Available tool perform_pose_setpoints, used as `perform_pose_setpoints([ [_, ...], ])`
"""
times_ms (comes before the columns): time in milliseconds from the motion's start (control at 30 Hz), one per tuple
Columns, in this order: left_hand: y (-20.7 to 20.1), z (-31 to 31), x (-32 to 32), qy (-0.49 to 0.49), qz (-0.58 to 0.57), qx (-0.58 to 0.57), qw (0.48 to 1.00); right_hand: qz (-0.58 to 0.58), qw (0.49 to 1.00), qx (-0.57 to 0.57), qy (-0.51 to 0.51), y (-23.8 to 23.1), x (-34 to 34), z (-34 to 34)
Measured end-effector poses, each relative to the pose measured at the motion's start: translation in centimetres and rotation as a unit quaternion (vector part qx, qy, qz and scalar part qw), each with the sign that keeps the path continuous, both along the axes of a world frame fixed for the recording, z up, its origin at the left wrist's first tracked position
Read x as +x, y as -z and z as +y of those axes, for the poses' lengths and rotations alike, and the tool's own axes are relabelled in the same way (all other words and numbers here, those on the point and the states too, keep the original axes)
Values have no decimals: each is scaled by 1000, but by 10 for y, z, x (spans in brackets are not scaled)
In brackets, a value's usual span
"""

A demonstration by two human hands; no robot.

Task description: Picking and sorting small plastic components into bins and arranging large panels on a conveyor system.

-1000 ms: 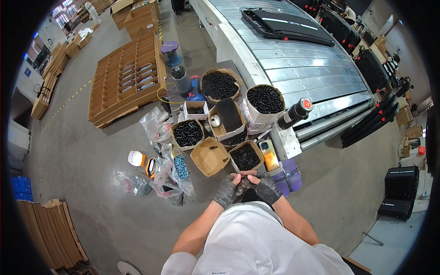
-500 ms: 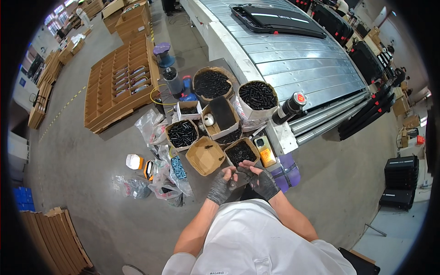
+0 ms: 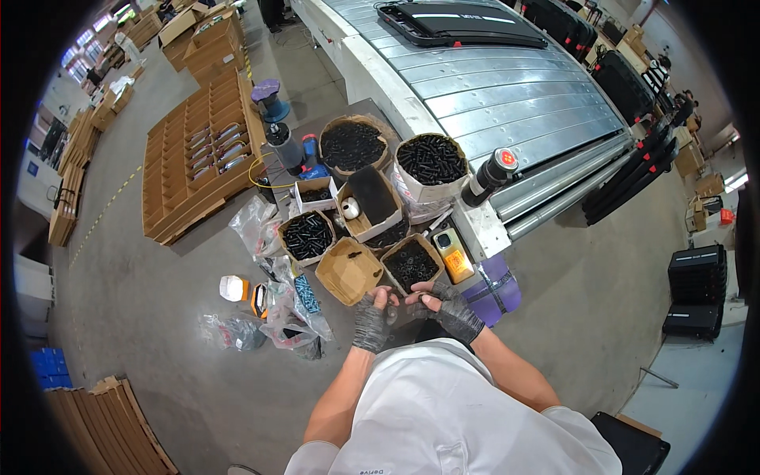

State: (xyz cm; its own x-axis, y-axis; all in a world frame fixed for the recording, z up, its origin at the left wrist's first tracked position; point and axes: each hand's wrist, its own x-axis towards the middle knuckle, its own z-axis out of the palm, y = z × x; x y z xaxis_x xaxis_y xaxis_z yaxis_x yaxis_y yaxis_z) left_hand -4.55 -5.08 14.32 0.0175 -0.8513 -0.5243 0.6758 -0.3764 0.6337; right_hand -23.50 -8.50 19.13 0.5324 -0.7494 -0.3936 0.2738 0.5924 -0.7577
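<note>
Both my hands, in grey fingerless gloves, are held in front of my body at the near edge of the boxes. My left hand (image 3: 373,318) is closed, thumb against curled fingers, just below an open tan box (image 3: 338,273) with a couple of small black pieces inside. My right hand (image 3: 453,309) is also closed, its thumb and fingertips pinched together beside a box of small black parts (image 3: 412,265). Whatever either hand holds is too small to make out. A narrow gap separates the two sets of fingertips.
Cartons of black screw-like parts (image 3: 307,235) stand behind. A phone (image 3: 454,257) lies by the purple wrapped pad (image 3: 492,291). Plastic bags (image 3: 289,313) sit on the floor to the left. A metal-slat conveyor (image 3: 507,87) carries a black case; a divided cardboard tray (image 3: 178,166) stands at the far left.
My hands were close together and have moved slightly apart, the left one shifting leftward. The surroundings have shifted a little as my head moved.
</note>
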Motion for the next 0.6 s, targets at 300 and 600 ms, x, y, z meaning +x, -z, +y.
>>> perform_pose_setpoints([
  [300, -6, -3, -9, -1, -128, -72, 989, 111, 993, -34, 26, -11, 14, 0],
  [600, 5, 2, -15, -5, -204, -66, 977, 218, 959, -158, 90, -4, 40, 13],
])
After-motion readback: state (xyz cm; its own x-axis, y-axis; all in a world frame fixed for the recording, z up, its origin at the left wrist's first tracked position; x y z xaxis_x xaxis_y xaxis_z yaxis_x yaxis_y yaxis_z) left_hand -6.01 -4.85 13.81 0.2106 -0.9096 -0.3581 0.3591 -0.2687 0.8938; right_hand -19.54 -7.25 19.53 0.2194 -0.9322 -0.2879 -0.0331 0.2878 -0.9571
